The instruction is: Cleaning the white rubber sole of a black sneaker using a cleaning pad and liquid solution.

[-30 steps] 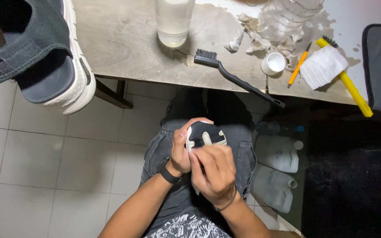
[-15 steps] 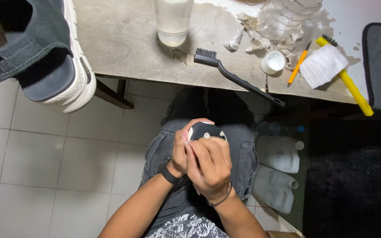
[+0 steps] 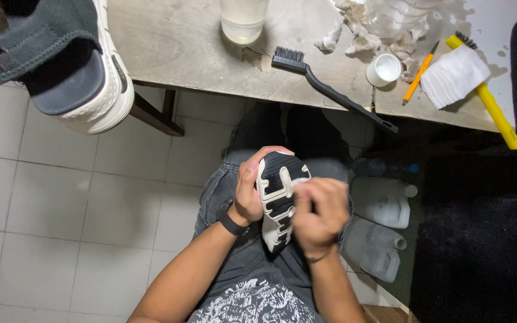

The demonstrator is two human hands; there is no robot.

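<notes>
A shoe point(image 3: 278, 200) is being held sole-up over the lap, in front of the belly. Its black and white sole is being turned toward the camera. The long way of the shoe is running from the toe, far from the body, to the heel, close to the body.

The shoe is being gripped by the left hand point(image 3: 248, 194) from its left side. The fingers point(image 3: 257, 160) of that hand are being curled over the toe end, closed around the edge. The right hand point(image 3: 319, 214) is being pressed on the right side of the sole, near the middle. Its fingers are being bunched together, and something small and white seems to be pinched at the tips; what it is cannot be told. So the shoe is lying just between both hands, touching both, with the right hand a bit nearer to the heel.

Past the fingers, farther from the body, a table point(image 3: 186, 54) is being used for other things. A black brush point(image 3: 330, 90), a small white cap point(image 3: 383, 70), a white cloth point(image 3: 453, 75), a yellow tool point(image 3: 490, 104) and a cup of water point(image 3: 243, 19) are lying there, well apart from the hands. A second shoe point(image 3: 61, 66) is sitting far to the left of the fingers. White jugs point(image 3: 384, 203) are standing on the tile floor point(image 3: 61, 227), near the right hand.
</notes>
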